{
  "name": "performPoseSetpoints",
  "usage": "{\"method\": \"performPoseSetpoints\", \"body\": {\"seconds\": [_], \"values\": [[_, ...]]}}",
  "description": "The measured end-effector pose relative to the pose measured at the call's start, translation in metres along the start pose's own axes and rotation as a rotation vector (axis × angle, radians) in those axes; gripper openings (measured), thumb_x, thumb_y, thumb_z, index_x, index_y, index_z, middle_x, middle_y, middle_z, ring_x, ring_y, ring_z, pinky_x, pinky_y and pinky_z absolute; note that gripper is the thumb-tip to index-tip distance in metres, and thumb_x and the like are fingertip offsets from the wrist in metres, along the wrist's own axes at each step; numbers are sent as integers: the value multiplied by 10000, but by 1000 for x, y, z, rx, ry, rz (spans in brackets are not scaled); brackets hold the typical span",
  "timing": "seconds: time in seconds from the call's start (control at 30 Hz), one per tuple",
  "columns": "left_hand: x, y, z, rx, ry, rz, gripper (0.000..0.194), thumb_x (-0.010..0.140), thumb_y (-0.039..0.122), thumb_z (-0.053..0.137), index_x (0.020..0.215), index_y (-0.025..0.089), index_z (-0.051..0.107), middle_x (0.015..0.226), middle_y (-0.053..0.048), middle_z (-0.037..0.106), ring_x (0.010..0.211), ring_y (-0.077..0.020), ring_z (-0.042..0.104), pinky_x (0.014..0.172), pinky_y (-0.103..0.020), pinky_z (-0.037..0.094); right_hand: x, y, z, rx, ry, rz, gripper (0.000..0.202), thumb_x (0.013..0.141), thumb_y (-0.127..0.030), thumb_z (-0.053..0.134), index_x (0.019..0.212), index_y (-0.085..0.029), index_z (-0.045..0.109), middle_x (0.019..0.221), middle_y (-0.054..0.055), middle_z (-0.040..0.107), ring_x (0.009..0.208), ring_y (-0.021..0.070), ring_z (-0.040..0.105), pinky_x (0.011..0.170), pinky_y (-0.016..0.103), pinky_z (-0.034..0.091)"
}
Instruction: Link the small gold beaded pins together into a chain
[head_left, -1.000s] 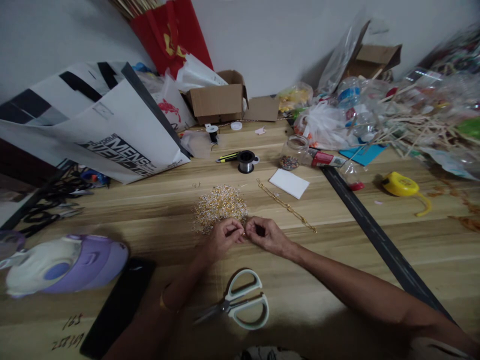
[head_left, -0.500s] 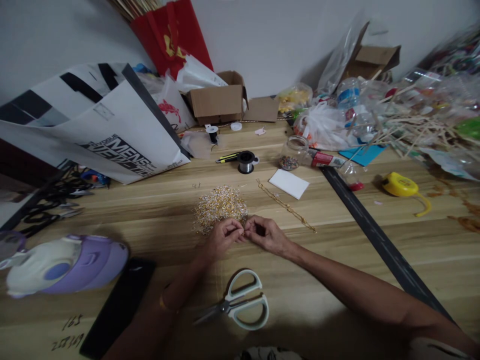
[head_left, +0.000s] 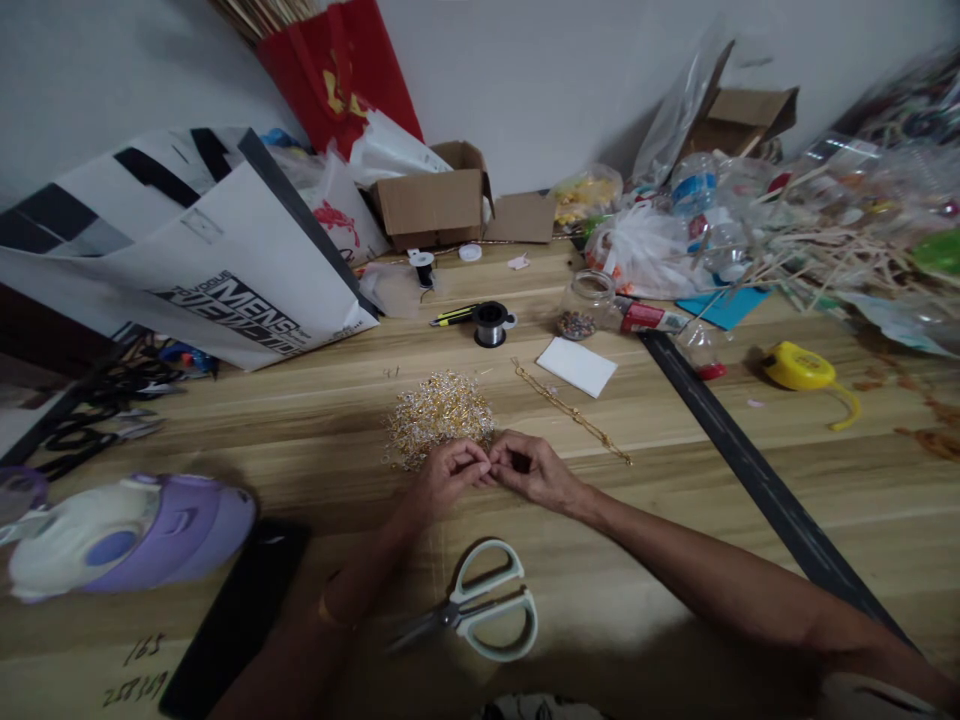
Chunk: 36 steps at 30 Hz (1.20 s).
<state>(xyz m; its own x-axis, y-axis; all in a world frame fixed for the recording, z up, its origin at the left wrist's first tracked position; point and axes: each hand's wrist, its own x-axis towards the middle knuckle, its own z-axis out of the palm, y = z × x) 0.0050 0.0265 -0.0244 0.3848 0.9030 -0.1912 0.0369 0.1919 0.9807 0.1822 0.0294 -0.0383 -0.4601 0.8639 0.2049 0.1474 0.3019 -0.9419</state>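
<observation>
Left hand and right hand pinch a tiny gold piece together at the near edge of the gold bead pile, mid-table toward the front edge; it likely slips into the pile, or a sleeve scatters beads.

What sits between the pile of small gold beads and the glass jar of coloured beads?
Head view: a gold chain lies diagonally between the gold bead pile and the glass jar, with a white paper card beside it.
</observation>
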Motion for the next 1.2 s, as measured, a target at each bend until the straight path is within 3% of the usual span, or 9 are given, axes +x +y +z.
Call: {"method": "performPoseSetpoints", "body": {"seconds": [0.43,1.0,1.2], "values": [[0,2,-3,48,-6,17,299,642,385,731,697,128,587,623,-3,612,594,-110,595,606,-230,484,0,-1,-2,-6,-17,-10,158,833,-287,579,760,-147,582,662,-1,509,593,106,452,524,211,337],[-3,-3,2,274,141,136,35,690,183,599,695,152,585,647,-12,619,619,-126,588,599,-218,447,-1,0,-1,-19,-13,-8,136,829,-268,568,764,-151,589,679,9,520,608,113,455,546,217,352],[-5,-1,6,418,220,193,46,696,183,588,652,170,582,587,10,588,557,-114,555,552,-204,420,-1,1,-1,-21,-16,-6,122,821,-258,576,764,-151,589,671,7,520,590,108,445,527,213,344]]}}
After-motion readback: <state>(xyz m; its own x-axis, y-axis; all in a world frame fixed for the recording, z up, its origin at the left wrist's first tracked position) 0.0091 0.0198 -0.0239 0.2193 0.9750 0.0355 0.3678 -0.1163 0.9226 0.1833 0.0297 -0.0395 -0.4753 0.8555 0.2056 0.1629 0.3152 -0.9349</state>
